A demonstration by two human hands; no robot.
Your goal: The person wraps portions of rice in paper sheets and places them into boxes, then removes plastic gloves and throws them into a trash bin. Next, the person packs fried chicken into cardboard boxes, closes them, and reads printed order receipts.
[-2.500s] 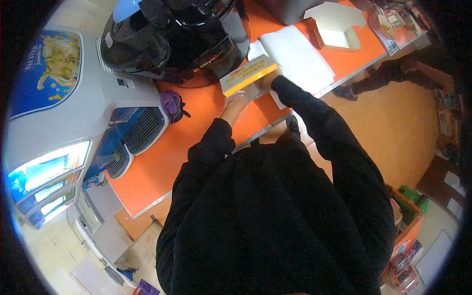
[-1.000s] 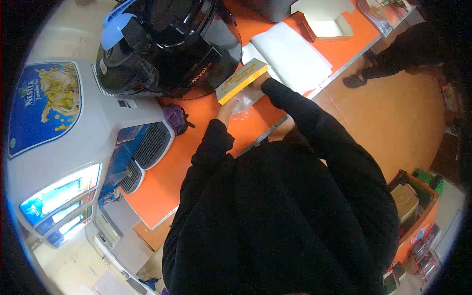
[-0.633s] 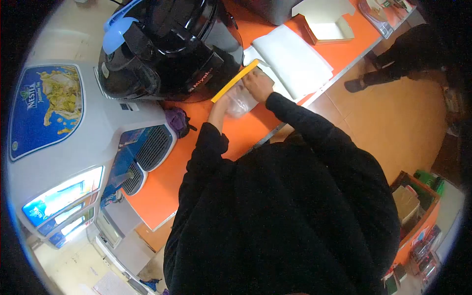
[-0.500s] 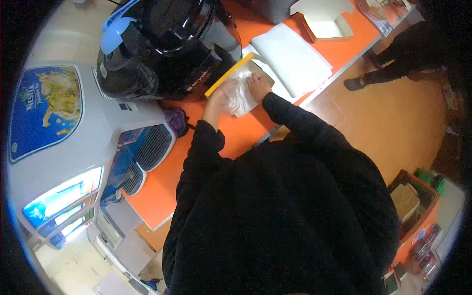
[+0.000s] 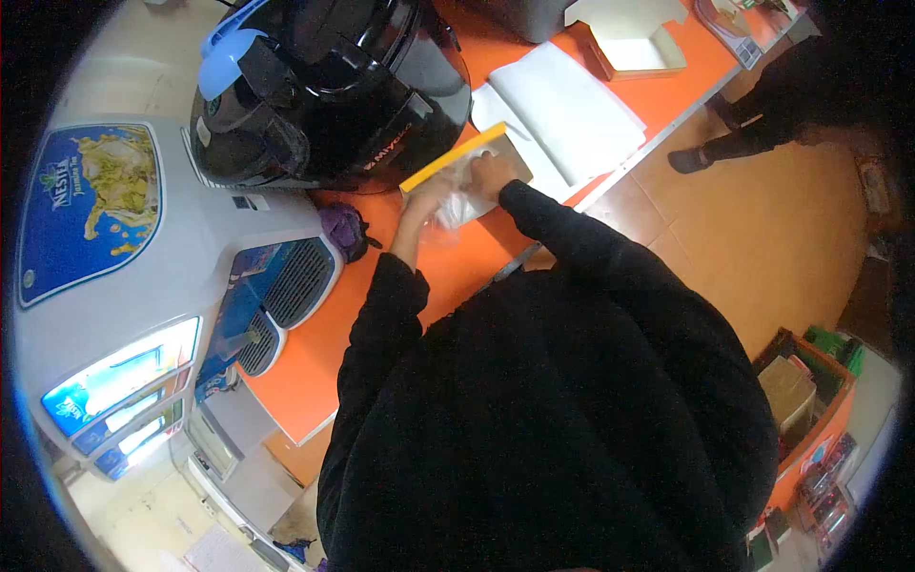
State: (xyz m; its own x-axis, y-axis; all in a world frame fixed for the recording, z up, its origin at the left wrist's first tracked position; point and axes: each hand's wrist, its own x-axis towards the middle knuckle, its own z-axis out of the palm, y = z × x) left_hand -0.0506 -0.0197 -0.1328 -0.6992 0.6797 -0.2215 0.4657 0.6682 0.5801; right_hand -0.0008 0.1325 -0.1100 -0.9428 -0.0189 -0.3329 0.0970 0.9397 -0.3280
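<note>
A small box with a yellow side (image 5: 454, 157) is held over the orange counter, its inner face toward me. At its lower left end is my left hand (image 5: 422, 203), fingers curled around the edge and partly blurred. My right hand (image 5: 495, 175) is closed at the box's right part, its fingertips inside. Between both hands lies crumpled clear plastic (image 5: 457, 209), touching my left hand. White paper sheets (image 5: 570, 114) lie flat just right of the box.
A black cooker (image 5: 353, 95) stands behind the hands, with a blue scoop (image 5: 224, 65) at its left. An open carton (image 5: 640, 54) is at the back right. A drink dispenser (image 5: 162, 229) and purple cloth (image 5: 345, 232) are left. A person's leg (image 5: 739, 146) shows beyond the counter (image 5: 315, 357).
The box has turned from its printed top showing to its open inside facing me. The clear plastic has come into view between my hands. My view has shifted a little.
</note>
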